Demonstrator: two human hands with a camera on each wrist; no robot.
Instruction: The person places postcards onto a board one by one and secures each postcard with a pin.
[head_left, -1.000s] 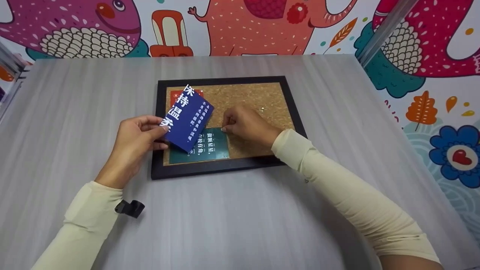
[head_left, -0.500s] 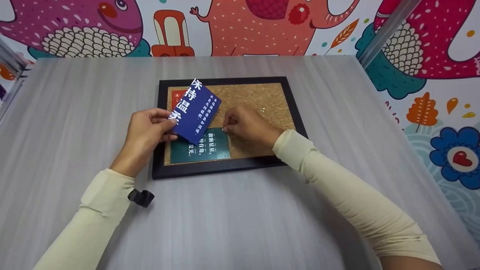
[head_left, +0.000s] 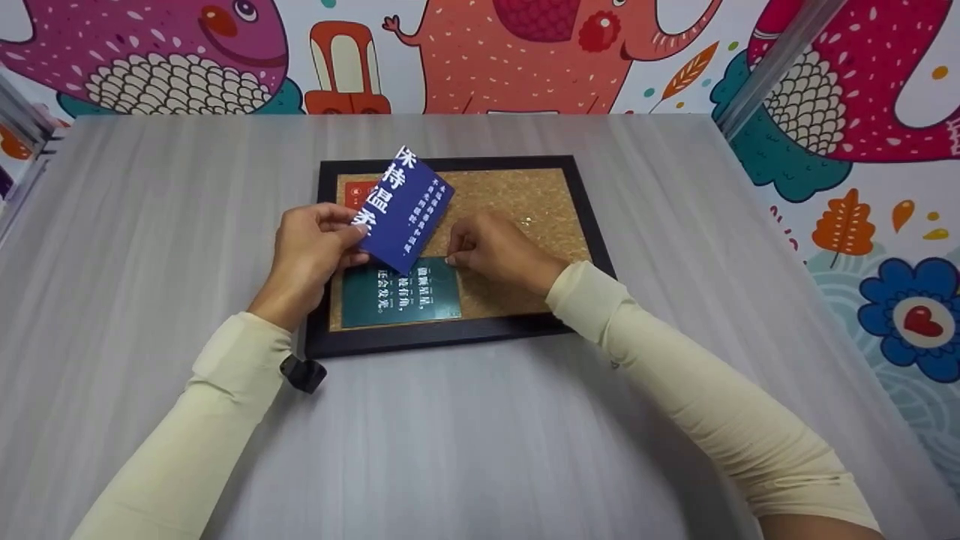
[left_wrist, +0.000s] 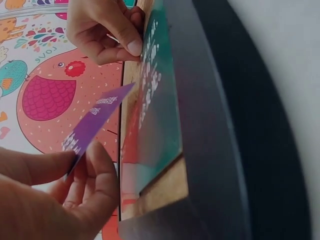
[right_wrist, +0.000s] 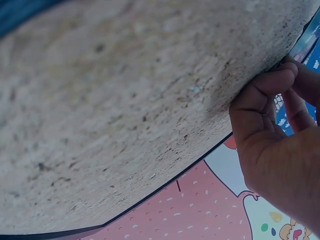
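Note:
My left hand (head_left: 311, 247) pinches a blue card (head_left: 405, 210) with white writing by its lower left edge. It holds the card tilted above a black-framed cork board (head_left: 525, 292). In the left wrist view the blue card (left_wrist: 102, 112) stands clear of the board. A green card (head_left: 401, 296) with white writing lies on the cork at the lower left. My right hand (head_left: 499, 247) has curled fingers, thumb and forefinger pinching at the green card's upper right corner; anything small between them is hidden. Behind the blue card, a red card (head_left: 358, 193) shows partly.
Small clear shiny bits (head_left: 527, 221) sit on the cork just beyond my right hand. The board's black frame (head_left: 450, 159) lies flat on a grey table (head_left: 465, 435). A wall with painted animals (head_left: 525, 67) stands behind the table.
My left hand has moved away from me and to the right with the blue card, uncovering more of the green card. My right hand has stayed at the green card's corner.

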